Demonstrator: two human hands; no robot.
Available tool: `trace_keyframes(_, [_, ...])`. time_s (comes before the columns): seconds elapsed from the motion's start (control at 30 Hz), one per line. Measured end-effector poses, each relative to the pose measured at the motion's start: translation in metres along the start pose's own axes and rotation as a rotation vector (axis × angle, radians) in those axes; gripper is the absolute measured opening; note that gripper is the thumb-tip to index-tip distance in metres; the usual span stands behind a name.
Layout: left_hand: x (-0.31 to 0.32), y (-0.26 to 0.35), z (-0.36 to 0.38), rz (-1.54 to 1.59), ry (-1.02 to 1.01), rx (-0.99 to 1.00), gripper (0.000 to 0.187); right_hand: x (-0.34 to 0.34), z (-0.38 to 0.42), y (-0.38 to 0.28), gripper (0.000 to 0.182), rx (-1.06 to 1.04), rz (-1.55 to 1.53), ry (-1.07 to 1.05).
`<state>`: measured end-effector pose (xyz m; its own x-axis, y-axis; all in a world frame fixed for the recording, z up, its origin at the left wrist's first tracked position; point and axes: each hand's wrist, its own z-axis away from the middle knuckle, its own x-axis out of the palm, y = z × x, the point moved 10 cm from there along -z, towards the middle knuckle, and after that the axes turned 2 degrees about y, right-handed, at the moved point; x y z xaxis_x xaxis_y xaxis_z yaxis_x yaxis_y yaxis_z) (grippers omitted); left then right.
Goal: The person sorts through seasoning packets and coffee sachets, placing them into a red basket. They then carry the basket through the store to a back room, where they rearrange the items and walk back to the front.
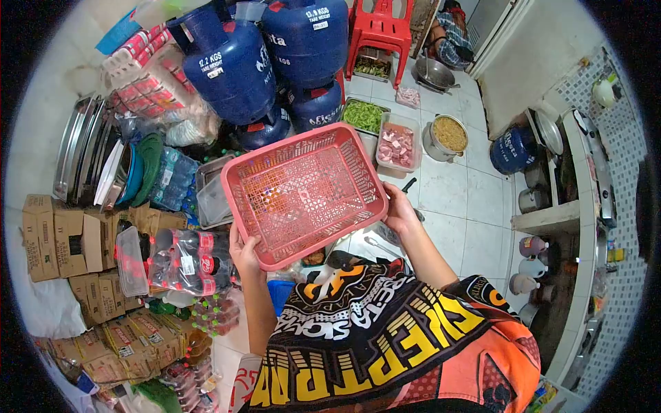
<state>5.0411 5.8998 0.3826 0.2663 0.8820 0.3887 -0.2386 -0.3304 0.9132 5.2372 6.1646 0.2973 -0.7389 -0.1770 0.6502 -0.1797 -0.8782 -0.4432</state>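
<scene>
Head: pink basket gripped between left hand, right hand.

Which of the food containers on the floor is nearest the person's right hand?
The rectangular tray of pink meat pieces, just above the right hand; the green-vegetable tray and round pot lie farther off.

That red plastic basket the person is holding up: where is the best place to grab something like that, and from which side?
Probably by the rim on its two opposite edges, one hand from each side. The red basket is wide, shallow and empty, with a raised lip all round. The left hand grips the near corner edge and the right hand the opposite edge, holding it tilted.
</scene>
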Motion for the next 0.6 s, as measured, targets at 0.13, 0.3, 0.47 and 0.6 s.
trace_keyframes(0.13, [-0.004,-0.008,-0.003,-0.016,0.022,-0.039,0.056,-0.003,-0.007,0.001,0.028,0.004,0.044,0.027])
trace_keyframes(0.3, [0.003,-0.004,-0.002,-0.053,0.039,-0.034,0.055,-0.006,-0.014,0.000,0.027,0.007,0.033,0.024])
trace_keyframes(0.47, [0.004,-0.004,-0.004,-0.044,0.047,-0.020,0.055,-0.006,-0.019,0.000,0.025,0.017,0.043,0.044])
trace_keyframes(0.6, [-0.002,-0.007,-0.003,-0.047,0.055,-0.008,0.055,-0.004,-0.021,0.000,0.025,0.026,0.063,0.032])
